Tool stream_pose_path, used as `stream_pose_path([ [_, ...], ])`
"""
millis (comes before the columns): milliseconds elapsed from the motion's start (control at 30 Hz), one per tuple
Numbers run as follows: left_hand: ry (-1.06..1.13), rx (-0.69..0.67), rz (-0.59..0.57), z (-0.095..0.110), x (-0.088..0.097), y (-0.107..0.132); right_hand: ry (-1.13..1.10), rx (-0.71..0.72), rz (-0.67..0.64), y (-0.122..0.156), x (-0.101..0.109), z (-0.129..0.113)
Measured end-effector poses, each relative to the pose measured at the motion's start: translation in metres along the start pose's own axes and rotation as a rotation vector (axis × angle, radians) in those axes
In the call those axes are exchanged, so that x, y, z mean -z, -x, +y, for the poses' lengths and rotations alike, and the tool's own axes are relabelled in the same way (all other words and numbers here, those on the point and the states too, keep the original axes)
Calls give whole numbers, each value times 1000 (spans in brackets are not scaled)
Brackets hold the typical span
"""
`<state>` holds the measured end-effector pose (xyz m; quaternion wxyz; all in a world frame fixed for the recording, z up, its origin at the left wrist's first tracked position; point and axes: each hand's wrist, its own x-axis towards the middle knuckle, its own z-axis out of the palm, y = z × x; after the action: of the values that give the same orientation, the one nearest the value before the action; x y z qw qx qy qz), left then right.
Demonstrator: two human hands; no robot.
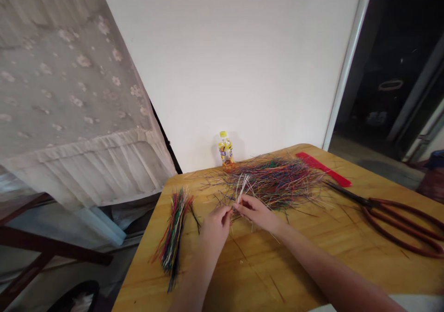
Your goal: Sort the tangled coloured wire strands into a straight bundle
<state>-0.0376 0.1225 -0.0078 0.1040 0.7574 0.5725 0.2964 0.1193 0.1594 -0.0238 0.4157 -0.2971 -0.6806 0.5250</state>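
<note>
My left hand (215,226) and my right hand (256,212) meet at the fingertips above the wooden table (277,261). Between them they pinch a small tuft of thin white strands (243,187), which stick up and away from the fingers. Just beyond my hands lies a wide, loose pile of thin multicoloured strands (274,182). To the left of my left hand, a long, neat bundle of coloured strands (173,231) lies on the table. The strands look like wire or plastic, but I cannot tell which.
Large red-handled shears (388,224) lie at the right, and a red comb (322,168) sits at the far edge. A yellow-labelled plastic bottle (226,151) stands behind the pile. A white wall (222,62) rises behind the table, with a doorway at right.
</note>
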Motion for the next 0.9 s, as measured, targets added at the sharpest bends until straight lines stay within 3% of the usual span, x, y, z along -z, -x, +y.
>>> stream_pose_path([
  [167, -70, 27, -11, 1, -3, 2, -49, -48, 26, 0, -9, 10],
  [400, -87, 29, 4, 1, -1, 0, -31, -5, -36, 2, -2, 3],
  [600, 48, 74, 4, -2, 1, 0, -72, -48, -52, -1, 3, 5],
  [767, 73, -3, 45, -4, 1, 0, -62, -49, -57, -3, 7, 3],
  [900, 132, 61, 35, -3, 1, 0, -59, -67, -62, -3, 10, 3],
])
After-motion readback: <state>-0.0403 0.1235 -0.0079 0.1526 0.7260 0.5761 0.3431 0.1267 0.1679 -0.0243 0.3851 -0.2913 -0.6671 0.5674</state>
